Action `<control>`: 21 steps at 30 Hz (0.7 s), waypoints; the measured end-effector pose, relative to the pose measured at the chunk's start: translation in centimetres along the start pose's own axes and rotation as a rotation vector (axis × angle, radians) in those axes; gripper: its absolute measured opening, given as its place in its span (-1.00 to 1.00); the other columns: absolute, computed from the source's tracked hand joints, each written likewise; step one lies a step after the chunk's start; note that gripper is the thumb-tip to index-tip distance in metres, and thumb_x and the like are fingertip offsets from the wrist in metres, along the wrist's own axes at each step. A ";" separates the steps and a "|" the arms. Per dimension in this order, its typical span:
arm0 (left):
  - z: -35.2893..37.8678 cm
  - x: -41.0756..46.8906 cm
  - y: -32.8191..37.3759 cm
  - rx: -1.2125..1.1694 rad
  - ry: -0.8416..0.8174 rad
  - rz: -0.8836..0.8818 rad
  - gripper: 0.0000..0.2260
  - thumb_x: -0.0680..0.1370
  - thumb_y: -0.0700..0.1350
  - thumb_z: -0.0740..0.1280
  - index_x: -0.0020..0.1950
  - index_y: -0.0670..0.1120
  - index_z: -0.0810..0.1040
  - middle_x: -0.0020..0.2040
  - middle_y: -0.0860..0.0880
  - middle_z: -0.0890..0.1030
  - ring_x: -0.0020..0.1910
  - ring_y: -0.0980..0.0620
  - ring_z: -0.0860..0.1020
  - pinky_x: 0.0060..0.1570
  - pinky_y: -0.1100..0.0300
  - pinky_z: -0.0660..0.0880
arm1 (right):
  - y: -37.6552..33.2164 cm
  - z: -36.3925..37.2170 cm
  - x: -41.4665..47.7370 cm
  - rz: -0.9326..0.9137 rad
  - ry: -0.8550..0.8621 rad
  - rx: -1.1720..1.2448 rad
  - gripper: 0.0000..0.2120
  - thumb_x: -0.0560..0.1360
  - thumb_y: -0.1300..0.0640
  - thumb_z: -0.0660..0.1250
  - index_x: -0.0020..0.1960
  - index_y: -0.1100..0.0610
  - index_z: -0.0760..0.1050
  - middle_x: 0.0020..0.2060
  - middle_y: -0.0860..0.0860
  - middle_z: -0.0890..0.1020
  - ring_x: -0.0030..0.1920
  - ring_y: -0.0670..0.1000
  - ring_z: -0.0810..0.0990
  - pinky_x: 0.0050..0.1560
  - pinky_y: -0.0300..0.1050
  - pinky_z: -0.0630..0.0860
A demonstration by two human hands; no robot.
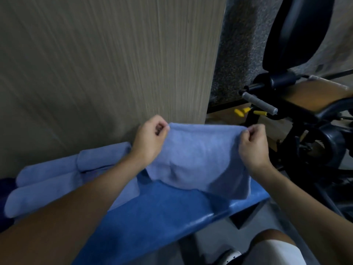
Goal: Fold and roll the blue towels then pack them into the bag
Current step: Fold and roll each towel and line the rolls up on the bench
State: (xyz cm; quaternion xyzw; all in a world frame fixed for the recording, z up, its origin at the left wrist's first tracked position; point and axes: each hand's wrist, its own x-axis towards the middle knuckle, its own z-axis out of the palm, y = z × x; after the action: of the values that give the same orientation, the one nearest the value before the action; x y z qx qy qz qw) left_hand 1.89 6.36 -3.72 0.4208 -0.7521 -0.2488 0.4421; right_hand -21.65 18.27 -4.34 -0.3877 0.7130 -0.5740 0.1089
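Head view: towel (198,155) crosswise, left hand (148,141) to right hand (254,145).

1. No legible text, label, brand, number or sign anywhere in view.
2. Light blue towel (198,155): plain cloth, no tag or print showing.
3. Wood-grain panel (114,64): bare grain only.
4. Black exercise machine (298,35): blurred, no marking readable.

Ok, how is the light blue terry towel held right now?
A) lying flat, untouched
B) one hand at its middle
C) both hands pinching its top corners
C: the left hand and right hand each pinch a top corner of the light blue terry towel.
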 end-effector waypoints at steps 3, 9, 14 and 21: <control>1.7 -2.9 -2.1 0.025 -0.176 -0.087 -0.72 0.50 -0.35 0.35 -0.26 0.02 0.57 -0.33 0.09 0.60 -0.37 0.26 0.50 -0.22 0.24 0.44 | 3.8 -1.3 -1.3 0.124 -0.063 -0.165 -0.92 0.55 0.21 0.21 -0.05 0.24 0.38 -0.30 0.06 0.46 -0.33 -0.01 0.40 -0.35 -0.14 0.33; 2.9 -7.3 -4.2 0.368 -0.295 -0.246 -0.86 0.49 -0.22 0.31 -0.24 -0.23 0.59 -0.24 -0.16 0.65 -0.20 -0.14 0.62 -0.18 -0.03 0.54 | 8.7 -2.9 -2.6 0.252 -0.237 -0.278 -0.82 0.50 0.31 0.27 0.06 0.11 0.47 -0.35 0.05 0.52 -0.34 0.04 0.46 -0.33 -0.13 0.34; 3.2 -8.4 -4.2 0.509 -0.392 -0.400 -0.74 0.55 -0.05 0.31 -0.25 -0.19 0.45 -0.10 -0.25 0.63 -0.08 -0.23 0.59 -0.16 0.02 0.48 | 9.8 -2.1 -2.7 0.196 -0.304 -0.317 -0.94 0.52 0.17 0.37 -0.12 0.14 0.59 -0.19 0.00 0.61 -0.14 0.02 0.55 -0.16 -0.19 0.42; 4.3 -8.6 -3.6 0.403 -0.387 -0.642 -0.79 0.57 -0.01 0.33 -0.18 -0.10 0.43 -0.05 -0.12 0.61 -0.02 -0.14 0.60 -0.07 0.05 0.56 | 9.6 -1.5 -2.7 0.236 -0.250 -0.271 -0.71 0.49 0.07 0.43 -0.26 0.28 0.55 -0.43 0.07 0.56 -0.37 0.03 0.49 -0.36 -0.14 0.39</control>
State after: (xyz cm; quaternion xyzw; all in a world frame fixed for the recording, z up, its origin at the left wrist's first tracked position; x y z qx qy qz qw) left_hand 1.84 11.79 -12.38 0.6574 -0.6854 -0.2961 0.1018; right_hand -24.86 21.57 -13.29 -0.3806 0.8050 -0.4038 0.2100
